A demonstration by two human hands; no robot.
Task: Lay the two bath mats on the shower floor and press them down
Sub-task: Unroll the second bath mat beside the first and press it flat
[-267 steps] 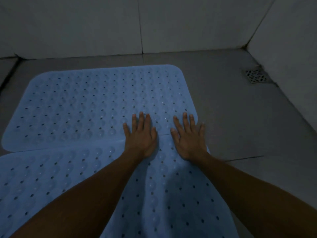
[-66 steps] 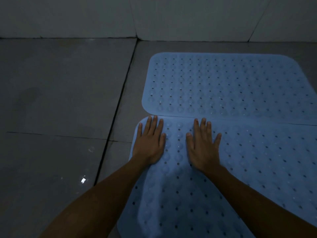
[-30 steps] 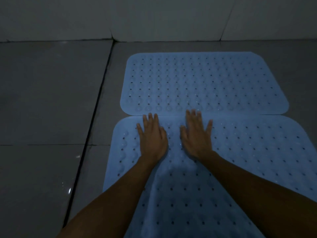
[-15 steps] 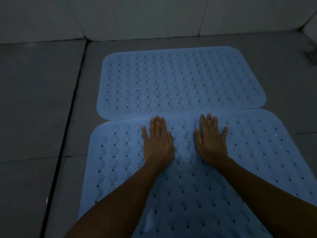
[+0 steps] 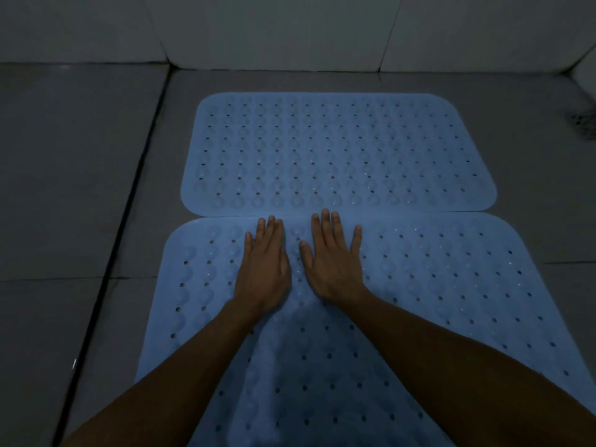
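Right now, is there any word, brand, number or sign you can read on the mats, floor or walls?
None: no readable text anywhere in the view.
Far mat: only rows of holes and bumps, no label or brand shown.
Near mat: the same pattern, no print; both hands, left hand and right hand, lie flat on it.
Floor and wall: bare tiles, no marks.
Drain: blurred, no sign legible.

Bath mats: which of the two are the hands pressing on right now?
The near mat. Both the left hand and right hand lie flat on its far edge, while the far mat by the wall lies untouched.
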